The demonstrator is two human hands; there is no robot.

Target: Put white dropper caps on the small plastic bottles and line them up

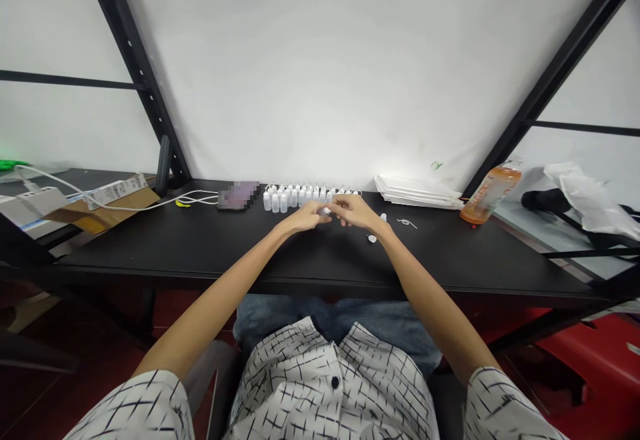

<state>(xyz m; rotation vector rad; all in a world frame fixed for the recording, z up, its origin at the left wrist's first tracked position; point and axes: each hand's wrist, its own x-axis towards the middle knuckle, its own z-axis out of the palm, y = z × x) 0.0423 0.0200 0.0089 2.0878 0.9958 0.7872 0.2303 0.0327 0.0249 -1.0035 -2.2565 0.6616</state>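
Note:
My left hand (311, 216) is closed around a small white plastic bottle (325, 211) held just above the black table. My right hand (350, 209) meets it from the other side, its fingers pinched at the bottle's top; the fingers partly hide what they grip. Just behind both hands, several small white squeeze bottles (284, 201) with thin tips stand in tight rows. Near my right wrist lie a small white round piece (371, 238), perhaps a cap, and another small white piece (383, 217). Farther right is a curled white strip (407, 223).
A blurred phone-like object (239, 195) and white cable (195, 198) lie left of the bottles. An opened cardboard box (107, 207) sits at far left. To the right are a stack of white sheets (417, 191) and a leaning orange drink bottle (491, 191). Black frame posts flank the table.

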